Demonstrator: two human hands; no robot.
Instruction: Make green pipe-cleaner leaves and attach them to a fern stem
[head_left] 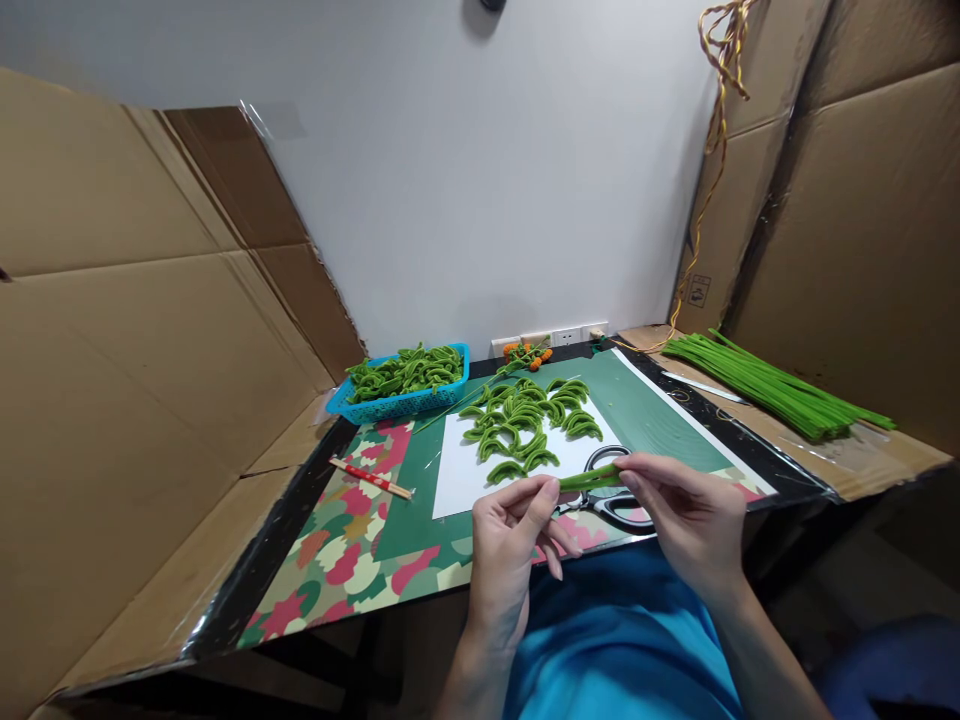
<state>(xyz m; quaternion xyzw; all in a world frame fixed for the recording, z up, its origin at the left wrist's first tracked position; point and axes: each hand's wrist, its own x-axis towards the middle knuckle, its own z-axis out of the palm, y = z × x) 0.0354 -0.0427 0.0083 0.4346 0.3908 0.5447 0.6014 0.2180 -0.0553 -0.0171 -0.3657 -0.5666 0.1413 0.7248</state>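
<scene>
A short green pipe cleaner piece (pixel 590 480), seemingly folded or doubled, is stretched level between my two hands above the table's front edge. My left hand (pixel 514 545) pinches its left end between thumb and index finger, the other fingers loosely curled. At the opposite end, the thumb and index finger of my right hand (pixel 694 510) grip it. Black-and-grey scissors (pixel 616 512) lie just beneath the piece, partly hidden by it and my hands. Beyond them, many bent green pipe cleaner leaves (pixel 517 410) are spread over a white sheet of paper (pixel 452 480).
A blue basket (pixel 397 403) heaped with green leaves stands back left. Chopsticks in a red wrapper (pixel 371 478) lie on the left. An orange-and-green flower sprig (pixel 529 355) is near the wall. Long green pipe cleaners (pixel 772 385) lie right, beside cardboard walls (pixel 877 220).
</scene>
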